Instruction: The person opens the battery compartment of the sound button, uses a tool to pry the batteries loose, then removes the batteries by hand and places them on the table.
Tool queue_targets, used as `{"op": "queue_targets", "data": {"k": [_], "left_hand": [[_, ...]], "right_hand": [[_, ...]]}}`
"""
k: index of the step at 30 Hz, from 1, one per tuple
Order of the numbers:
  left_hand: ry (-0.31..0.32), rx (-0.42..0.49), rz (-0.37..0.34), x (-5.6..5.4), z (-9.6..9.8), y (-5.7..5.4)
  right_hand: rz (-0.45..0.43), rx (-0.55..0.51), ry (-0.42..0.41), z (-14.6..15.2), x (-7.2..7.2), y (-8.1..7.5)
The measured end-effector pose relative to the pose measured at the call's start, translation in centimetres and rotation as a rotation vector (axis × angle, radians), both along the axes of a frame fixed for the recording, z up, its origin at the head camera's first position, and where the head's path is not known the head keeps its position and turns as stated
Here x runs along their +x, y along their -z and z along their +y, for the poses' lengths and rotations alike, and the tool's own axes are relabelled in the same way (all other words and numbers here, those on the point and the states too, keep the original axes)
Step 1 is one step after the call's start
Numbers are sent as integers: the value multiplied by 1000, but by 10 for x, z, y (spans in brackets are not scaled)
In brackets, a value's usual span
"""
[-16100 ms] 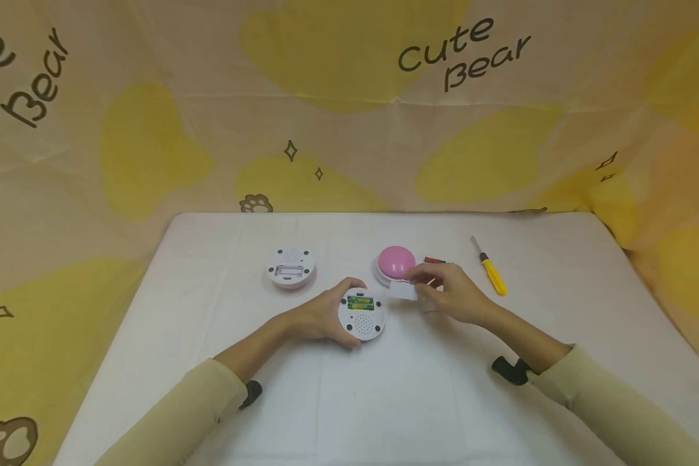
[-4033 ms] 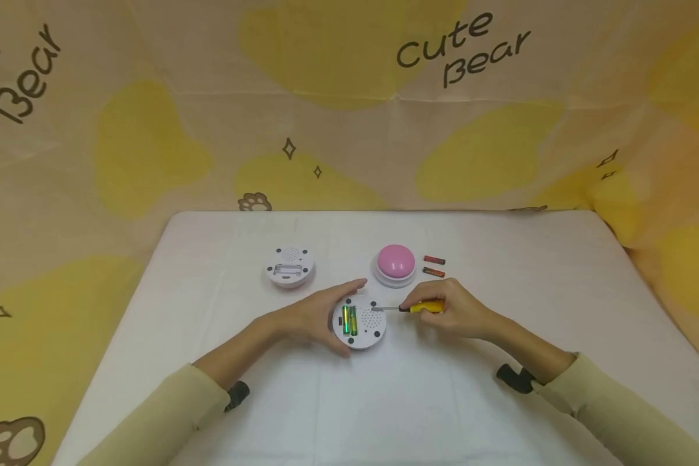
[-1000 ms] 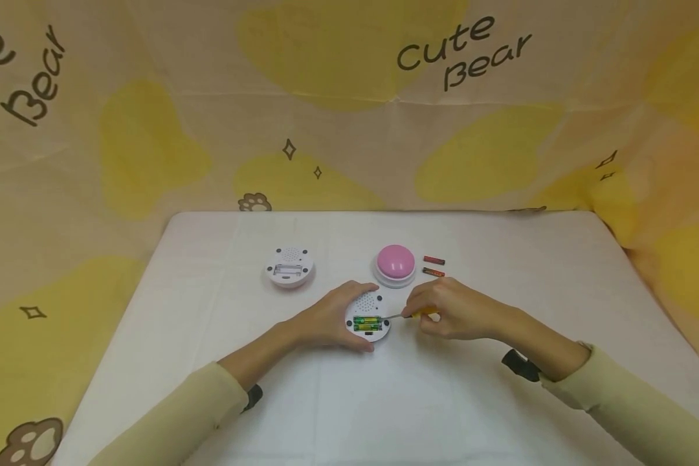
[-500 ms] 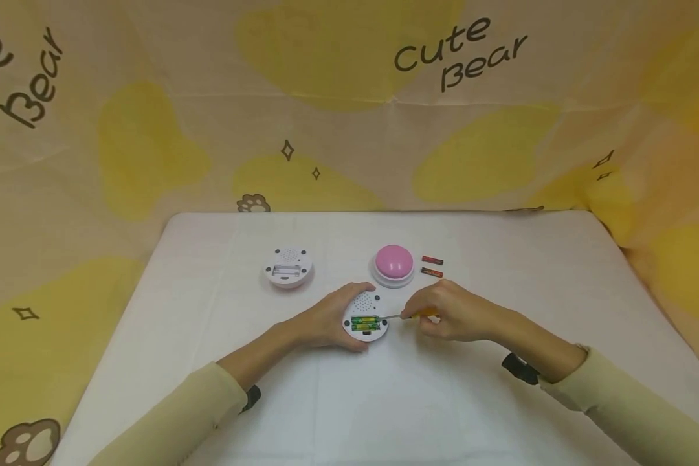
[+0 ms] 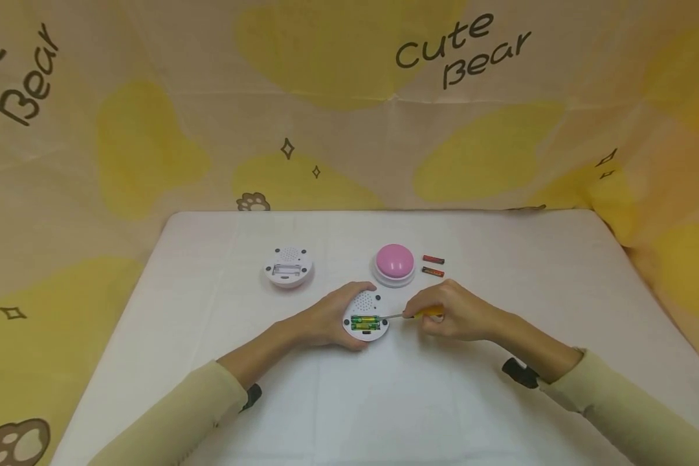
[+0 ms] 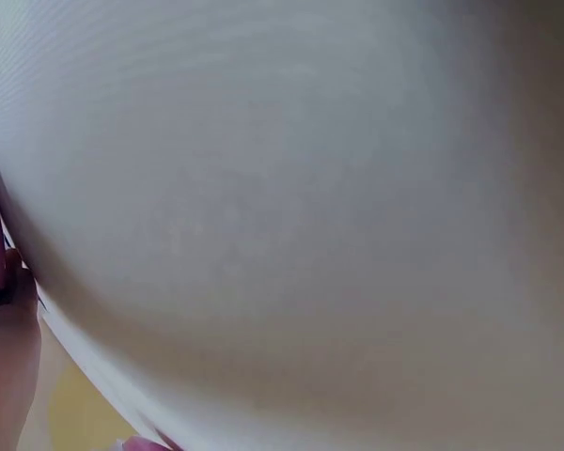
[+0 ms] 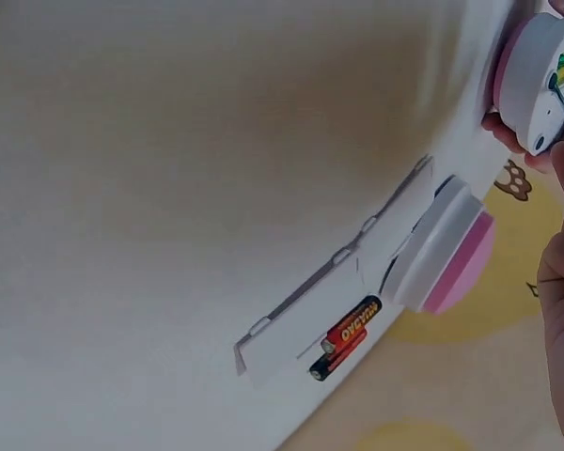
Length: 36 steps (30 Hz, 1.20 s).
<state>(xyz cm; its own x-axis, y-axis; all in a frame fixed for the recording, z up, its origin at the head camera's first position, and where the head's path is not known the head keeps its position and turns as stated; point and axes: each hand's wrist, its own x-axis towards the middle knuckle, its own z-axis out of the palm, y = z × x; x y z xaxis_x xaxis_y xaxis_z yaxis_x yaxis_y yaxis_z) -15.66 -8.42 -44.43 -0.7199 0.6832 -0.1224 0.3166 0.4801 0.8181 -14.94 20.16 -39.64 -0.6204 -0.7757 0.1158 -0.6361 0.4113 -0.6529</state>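
My left hand [image 5: 325, 321] grips a round button device [image 5: 364, 301] from its left side, white underside up. Two green batteries [image 5: 364, 323] lie in its uncovered battery compartment. My right hand [image 5: 460, 313] holds a screwdriver [image 5: 435, 312] with a yellow handle, much of it hidden in the fingers. The screwdriver's tip meets the right end of the batteries. In the right wrist view the device's pink side [image 7: 509, 61] faces away from the batteries. Only a sliver of the left hand and something pink show in the left wrist view.
Behind the hands, a pink-topped button [image 5: 395, 261] stands upright beside two red batteries [image 5: 433, 272]. Farther left lies another button [image 5: 289, 266], underside up with a bare compartment. White battery covers [image 7: 301, 305] lie near the red batteries. A patterned cloth [image 5: 338, 129] hangs behind the table.
Since the oldest frame, my right hand has put down a white cover and taken up the screwdriver. The held device has been turned. Over the last second almost nothing has moved.
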Motion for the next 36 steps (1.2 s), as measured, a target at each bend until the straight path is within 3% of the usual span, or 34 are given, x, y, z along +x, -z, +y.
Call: {"op": "queue_targets", "data": {"k": [16, 25, 36], "left_hand": [[-2, -2, -18, -2, -1, 3], [-9, 6, -35, -2, -2, 3], [5, -13, -26, -4, -2, 3]], "right_hand": [[-68, -200, 26, 5, -3, 24], [-150, -194, 64, 7, -4, 25], [-160, -184, 71, 8, -3, 25]]}}
